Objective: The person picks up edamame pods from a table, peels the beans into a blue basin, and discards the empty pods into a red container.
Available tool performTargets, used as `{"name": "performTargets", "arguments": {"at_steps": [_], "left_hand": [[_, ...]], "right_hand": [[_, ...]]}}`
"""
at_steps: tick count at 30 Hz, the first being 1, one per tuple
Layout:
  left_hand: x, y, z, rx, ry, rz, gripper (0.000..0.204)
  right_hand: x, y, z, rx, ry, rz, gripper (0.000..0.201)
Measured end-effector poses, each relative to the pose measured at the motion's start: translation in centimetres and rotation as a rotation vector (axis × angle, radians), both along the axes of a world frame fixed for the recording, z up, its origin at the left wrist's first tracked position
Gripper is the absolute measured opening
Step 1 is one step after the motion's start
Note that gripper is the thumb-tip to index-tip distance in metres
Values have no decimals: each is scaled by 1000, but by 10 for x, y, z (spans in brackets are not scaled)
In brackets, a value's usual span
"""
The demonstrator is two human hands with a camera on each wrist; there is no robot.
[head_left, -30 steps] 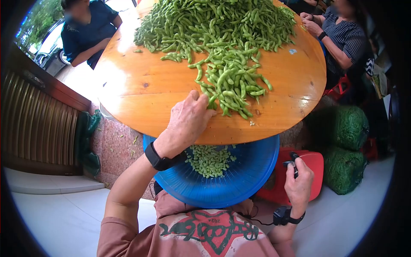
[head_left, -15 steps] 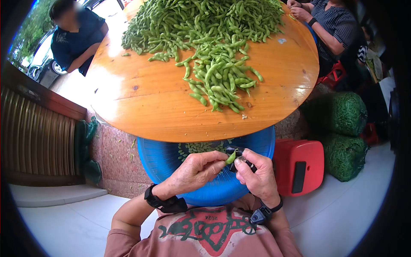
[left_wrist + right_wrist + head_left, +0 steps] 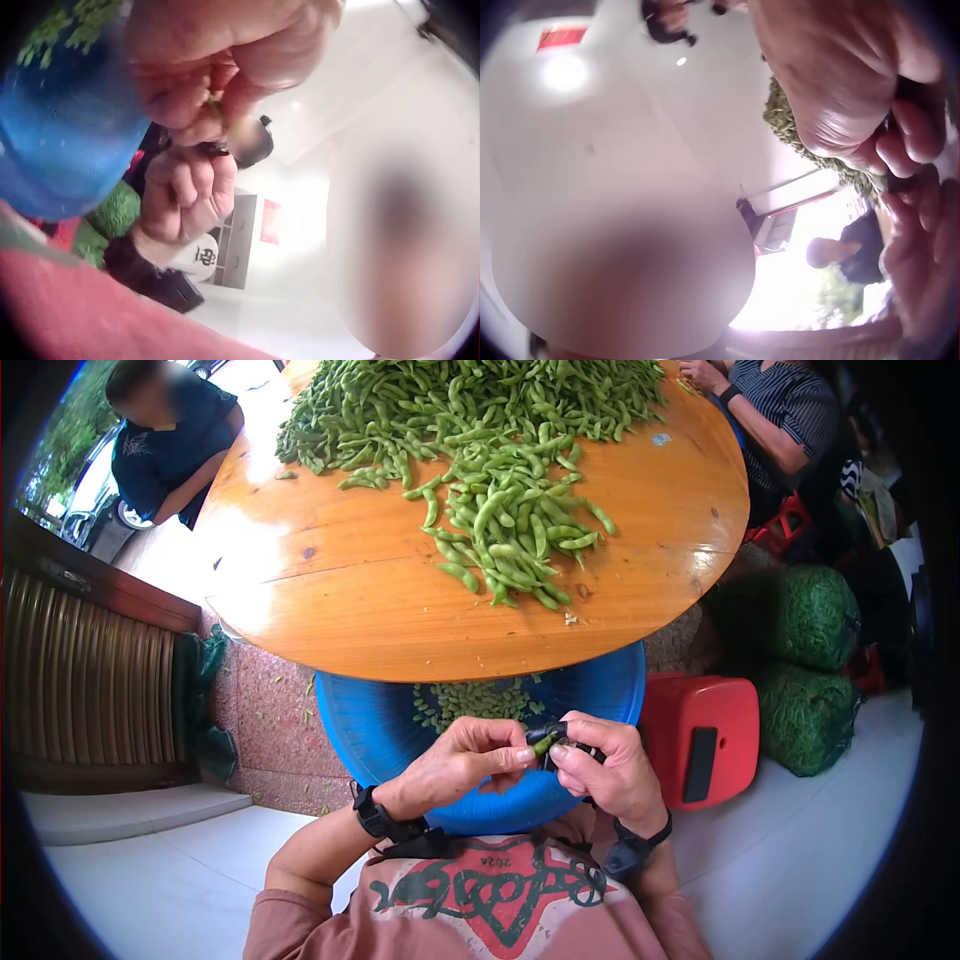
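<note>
Left hand (image 3: 458, 760) pinches a green pod (image 3: 545, 743) at the black tool (image 3: 587, 750) that the right hand (image 3: 617, 765) grips, probably best opened low over the blue basin (image 3: 352, 720), above its loose beans (image 3: 468, 703).

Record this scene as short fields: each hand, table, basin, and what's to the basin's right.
left hand: pinches a green pod
right hand: holds a dark tool at the pod; exact type unclear
table: large pod heap, spilling toward the near edge
basin: blue, holds loose beans
right of basin: red stool, green sacks
</note>
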State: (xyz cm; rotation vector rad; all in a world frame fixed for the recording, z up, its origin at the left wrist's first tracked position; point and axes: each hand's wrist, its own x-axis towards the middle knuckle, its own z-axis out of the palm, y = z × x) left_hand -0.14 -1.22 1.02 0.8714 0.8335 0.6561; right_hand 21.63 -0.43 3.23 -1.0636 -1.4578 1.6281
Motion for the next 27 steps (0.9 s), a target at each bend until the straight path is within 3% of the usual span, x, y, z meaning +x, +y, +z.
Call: {"name": "performTargets", "arguments": {"at_steps": [1, 2, 5, 7, 8, 9, 10, 12, 14, 16, 18, 20, 21, 23, 24, 26, 27], "left_hand": [[1, -2, -1, -239, -285, -10, 20], [0, -2, -1, -244, -284, -12, 20], [-2, 2, -3, -363, -417, -83, 22], [-6, 8, -6, -79, -57, -139, 26], [-6, 10, -3, -81, -56, -139, 26], [-4, 13, 5, 202, 254, -146, 27], [-3, 16, 10, 486, 562, -148, 29], [-3, 16, 8, 592, 586, -137, 25], [-1, 15, 2, 902, 632, -34, 22], [-4, 17, -4, 934, 641, -49, 23], [-7, 19, 0, 967, 652, -63, 25], [-10, 22, 11, 378, 465, -175, 30], [-9, 20, 7, 378, 466, -173, 30], [-3, 14, -8, 41, 70, 33, 33], [-2, 13, -9, 41, 69, 33, 33], [-1, 13, -11, -246, -321, 151, 34], [2, 13, -19, -212, -334, 192, 34]], "right_hand": [[4, 1, 1, -250, 191, 44, 10], [6, 1, 2, -499, 382, 88, 12], [5, -3, -5, -514, 385, 58, 13], [-1, -6, -16, -483, 350, 29, 13], [-7, -7, -20, -241, 169, 12, 13], [-11, -8, -22, 1, -12, -6, 12], [-11, -8, -20, 0, -12, -6, 12], [-12, -8, -12, -281, 84, -29, 11], [-14, -8, -9, -323, 56, -39, 7], [-19, -9, -14, -19, -136, -84, 4], [-23, -8, -18, 95, -186, -105, 5], [-32, -6, -21, 209, -230, -125, 6], [-37, -5, -21, 388, -317, -194, 7], [-44, -2, -23, 675, -427, -269, 11], [-43, -2, -22, 675, -428, -268, 11], [-41, -1, -20, 844, -560, -171, 16], [-39, 0, -20, 906, -588, -123, 21]]}}
